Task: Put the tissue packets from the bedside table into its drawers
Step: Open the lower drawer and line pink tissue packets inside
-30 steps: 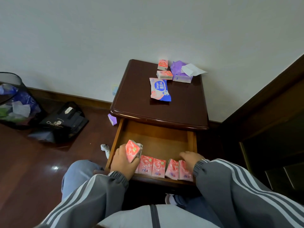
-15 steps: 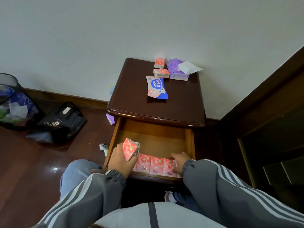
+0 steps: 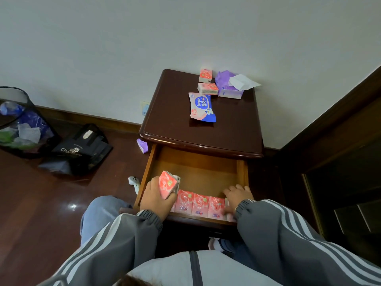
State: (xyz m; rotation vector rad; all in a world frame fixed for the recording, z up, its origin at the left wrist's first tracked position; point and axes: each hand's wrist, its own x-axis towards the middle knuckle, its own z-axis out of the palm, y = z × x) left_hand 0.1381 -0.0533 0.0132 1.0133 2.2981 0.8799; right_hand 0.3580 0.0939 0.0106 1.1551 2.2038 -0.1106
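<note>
The dark wooden bedside table (image 3: 175, 129) has its top drawer (image 3: 198, 172) pulled out. My left hand (image 3: 154, 198) grips one pink tissue packet (image 3: 168, 183) over the drawer's front left corner. A row of pink packets (image 3: 199, 204) stands along the drawer's front. My right hand (image 3: 237, 195) rests on the right end of that row, fingers spread. On the tabletop lie two pink packets (image 3: 207, 82), a larger pink-and-blue wipes pack (image 3: 202, 107) and a purple tissue pack (image 3: 228, 87) with a white tissue sticking out.
A black mesh bin (image 3: 20, 124) and a black bag (image 3: 80, 149) stand on the wooden floor at the left. A small purple pack (image 3: 142, 145) lies beside the table. A white object (image 3: 133, 181) sits by the drawer. Dark furniture (image 3: 340, 162) is at the right.
My right hand has slid back to the right end of the packet row. My left hand keeps the same packet over the drawer's left corner.
</note>
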